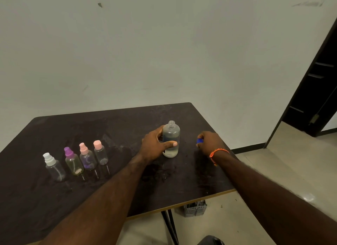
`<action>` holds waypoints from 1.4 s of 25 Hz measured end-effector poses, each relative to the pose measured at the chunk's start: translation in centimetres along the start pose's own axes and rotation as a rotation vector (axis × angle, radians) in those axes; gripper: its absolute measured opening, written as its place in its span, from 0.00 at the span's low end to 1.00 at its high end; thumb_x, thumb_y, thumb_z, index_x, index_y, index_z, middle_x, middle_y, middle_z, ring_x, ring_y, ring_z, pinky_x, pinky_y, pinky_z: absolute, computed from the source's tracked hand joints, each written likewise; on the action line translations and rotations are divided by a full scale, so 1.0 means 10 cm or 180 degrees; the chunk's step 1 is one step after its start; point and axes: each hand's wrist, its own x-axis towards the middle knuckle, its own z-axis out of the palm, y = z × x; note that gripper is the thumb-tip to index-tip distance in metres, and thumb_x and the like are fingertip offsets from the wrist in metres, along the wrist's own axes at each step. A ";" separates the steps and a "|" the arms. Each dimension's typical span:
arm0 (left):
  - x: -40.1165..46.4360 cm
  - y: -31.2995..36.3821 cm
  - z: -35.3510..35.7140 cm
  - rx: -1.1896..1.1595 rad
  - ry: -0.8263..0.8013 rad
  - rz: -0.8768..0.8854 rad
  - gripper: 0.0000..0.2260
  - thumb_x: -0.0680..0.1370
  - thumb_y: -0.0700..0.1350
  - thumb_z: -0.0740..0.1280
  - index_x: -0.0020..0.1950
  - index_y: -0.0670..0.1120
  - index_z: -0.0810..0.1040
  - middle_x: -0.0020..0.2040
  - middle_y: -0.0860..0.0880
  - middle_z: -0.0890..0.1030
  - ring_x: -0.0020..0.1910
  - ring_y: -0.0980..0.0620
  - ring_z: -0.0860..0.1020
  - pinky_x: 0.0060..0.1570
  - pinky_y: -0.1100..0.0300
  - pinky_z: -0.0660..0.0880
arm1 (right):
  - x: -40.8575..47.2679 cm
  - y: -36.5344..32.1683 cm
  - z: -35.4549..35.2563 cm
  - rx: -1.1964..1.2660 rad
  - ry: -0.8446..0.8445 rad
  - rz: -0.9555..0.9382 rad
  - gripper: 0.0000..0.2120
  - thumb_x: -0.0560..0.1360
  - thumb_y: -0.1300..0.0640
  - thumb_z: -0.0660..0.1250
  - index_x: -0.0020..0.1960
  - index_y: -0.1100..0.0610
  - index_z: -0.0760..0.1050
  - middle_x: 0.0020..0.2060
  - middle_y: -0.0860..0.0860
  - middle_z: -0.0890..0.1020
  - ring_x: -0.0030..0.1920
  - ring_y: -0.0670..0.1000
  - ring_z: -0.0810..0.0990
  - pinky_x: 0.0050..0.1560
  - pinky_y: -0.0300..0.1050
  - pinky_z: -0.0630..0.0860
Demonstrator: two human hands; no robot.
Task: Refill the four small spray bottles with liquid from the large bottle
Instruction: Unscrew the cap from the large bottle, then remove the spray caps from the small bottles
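Gripping the large bottle (171, 138) with my left hand (155, 146), I am keeping it upright on the dark table (54, 131), fingers curled round the far side and the thumb lying across its front. Its threaded neck is showing bare at the top, so the bottle is standing uncapped, and clear liquid is filling a good part of it. My right hand (209, 142) is hovering low over the table just to the right of the bottle, fingers curled round a small blue cap (199, 141); I am judging this to be the bottle's own cap, about to be set aside.

What I am weighing is where the pour has to go. The four small spray bottles (76, 160) are standing in a slanted row well to the left of the large bottle, long axes upright, all with their spray tops on: white, purple and two pink. My left hand is the nearer one to that row, and the peach-pink one at the row's right end (100, 153) is closest to it. None is open yet, so I am expecting a top to need unscrewing before any liquid is moving across.
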 end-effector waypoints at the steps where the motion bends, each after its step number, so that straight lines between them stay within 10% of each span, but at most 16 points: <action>1: 0.01 -0.01 0.01 -0.0012 0.0006 -0.0007 0.36 0.65 0.62 0.81 0.72 0.60 0.78 0.60 0.62 0.85 0.59 0.58 0.84 0.66 0.46 0.79 | 0.01 0.04 0.04 -0.0055 -0.0035 0.0063 0.15 0.73 0.56 0.75 0.59 0.55 0.80 0.56 0.54 0.83 0.56 0.55 0.80 0.61 0.50 0.76; 12: 0.10 -0.03 0.05 -0.0066 0.0066 0.0035 0.34 0.68 0.53 0.83 0.73 0.56 0.77 0.62 0.59 0.85 0.61 0.57 0.83 0.65 0.47 0.80 | -0.04 -0.18 -0.02 -0.0669 -0.0199 -0.0624 0.40 0.66 0.37 0.74 0.74 0.45 0.63 0.64 0.44 0.78 0.69 0.54 0.70 0.68 0.61 0.64; 23: 0.83 -0.04 0.31 -0.0242 -0.0090 0.0027 0.31 0.73 0.37 0.80 0.75 0.43 0.76 0.62 0.50 0.84 0.56 0.66 0.83 0.53 0.72 0.77 | 0.45 -0.34 0.20 0.0470 -0.0023 -0.0501 0.32 0.72 0.41 0.71 0.71 0.47 0.65 0.62 0.49 0.79 0.65 0.54 0.74 0.63 0.57 0.64; 35: 0.66 -0.01 0.01 0.0576 -0.0156 -0.0705 0.57 0.63 0.65 0.83 0.85 0.49 0.59 0.80 0.47 0.71 0.78 0.48 0.70 0.77 0.45 0.68 | 0.44 -0.24 0.12 0.0343 -0.0005 -0.0086 0.36 0.62 0.40 0.80 0.64 0.48 0.69 0.54 0.47 0.81 0.57 0.53 0.78 0.60 0.57 0.74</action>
